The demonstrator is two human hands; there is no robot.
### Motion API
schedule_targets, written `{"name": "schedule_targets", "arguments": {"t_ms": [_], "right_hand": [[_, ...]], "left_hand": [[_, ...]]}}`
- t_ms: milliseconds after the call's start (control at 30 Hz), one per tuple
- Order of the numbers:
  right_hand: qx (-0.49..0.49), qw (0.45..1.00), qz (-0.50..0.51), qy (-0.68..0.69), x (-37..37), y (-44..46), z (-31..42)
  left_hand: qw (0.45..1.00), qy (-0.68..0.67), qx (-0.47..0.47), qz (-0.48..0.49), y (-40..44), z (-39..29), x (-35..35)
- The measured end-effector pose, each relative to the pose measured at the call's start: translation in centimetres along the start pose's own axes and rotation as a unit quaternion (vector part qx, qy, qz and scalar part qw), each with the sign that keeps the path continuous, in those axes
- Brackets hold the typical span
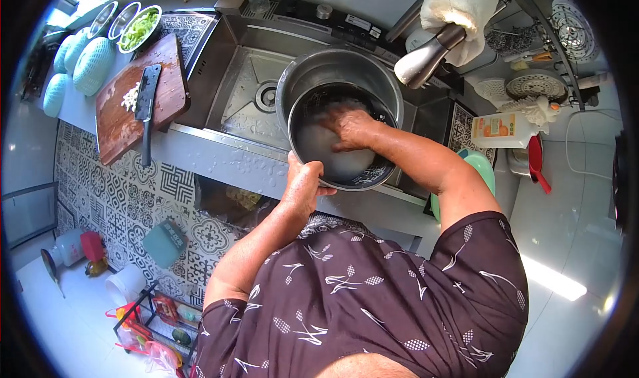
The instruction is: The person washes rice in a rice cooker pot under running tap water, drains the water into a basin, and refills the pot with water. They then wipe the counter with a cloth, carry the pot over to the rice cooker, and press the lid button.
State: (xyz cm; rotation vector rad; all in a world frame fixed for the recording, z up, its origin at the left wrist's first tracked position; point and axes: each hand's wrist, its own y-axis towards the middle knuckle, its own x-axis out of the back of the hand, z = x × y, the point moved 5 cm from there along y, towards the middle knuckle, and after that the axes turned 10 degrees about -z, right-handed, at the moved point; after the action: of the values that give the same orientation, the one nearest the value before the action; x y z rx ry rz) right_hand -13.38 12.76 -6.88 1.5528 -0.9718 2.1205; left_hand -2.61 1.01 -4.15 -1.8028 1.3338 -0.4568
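A dark round inner pot (303,135) holding cloudy whitish water (313,148) sits tilted in a larger metal basin (291,82) in the sink. My left hand (306,178) is closed on the pot's near-left rim, thumb on the rim and fingers underneath. Inside the pot, my right hand (349,126) reaches down into the water with thumb and fingers apart. Its fingertips are hidden by the murky water, so whatever lies under them cannot be made out.
Left of the sink (233,105), a cleaver (148,102) and chopped white pieces (130,98) lie on a wooden cutting board (110,122). Behind are a bowl of green slices (141,29) and blue baskets (93,65). A faucet (429,58) overhangs at right, near a white jug (496,130).
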Motion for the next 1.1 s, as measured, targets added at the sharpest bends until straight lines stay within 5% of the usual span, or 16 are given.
{"name": "schedule_targets", "arguments": {"t_ms": [133,267,533,600,667,833,933,1033,1100], "right_hand": [[-0.164,0.974,0.086,0.132,-1.8,-2.5,-0.8],[-0.150,0.958,0.169,0.174,-3.7,-3.5,1.7],[-0.023,0.910,0.043,0.411,-3.4,0.3,5.8],[-0.029,0.925,0.026,0.378,-2.5,1.0,5.9],[-0.068,0.989,0.005,0.133,0.2,1.2,5.4],[0.073,0.989,-0.017,0.128,0.9,2.0,2.2],[0.030,0.989,-0.074,0.121,0.2,0.6,-0.7],[-0.100,0.978,0.029,0.178,-2.3,-1.8,-1.8],[-0.102,0.976,0.052,0.183,-3.2,-2.8,-0.4]], "left_hand": [[1.000,-0.011,-0.007,-0.011,0.0,0.2,0.1],[0.999,0.000,0.020,0.030,0.4,0.4,0.0],[1.000,0.020,-0.008,0.006,-0.2,0.1,0.1],[1.000,0.007,-0.012,0.017,0.1,0.3,0.3],[0.999,-0.006,-0.015,0.033,0.1,0.4,0.2],[1.000,-0.007,-0.006,0.030,-0.2,0.4,0.3],[0.999,-0.008,-0.014,0.031,-0.3,0.3,0.2],[1.000,0.007,-0.007,0.011,-1.0,-0.4,0.0],[1.000,0.006,-0.005,0.009,-0.7,-0.2,0.0]]}}
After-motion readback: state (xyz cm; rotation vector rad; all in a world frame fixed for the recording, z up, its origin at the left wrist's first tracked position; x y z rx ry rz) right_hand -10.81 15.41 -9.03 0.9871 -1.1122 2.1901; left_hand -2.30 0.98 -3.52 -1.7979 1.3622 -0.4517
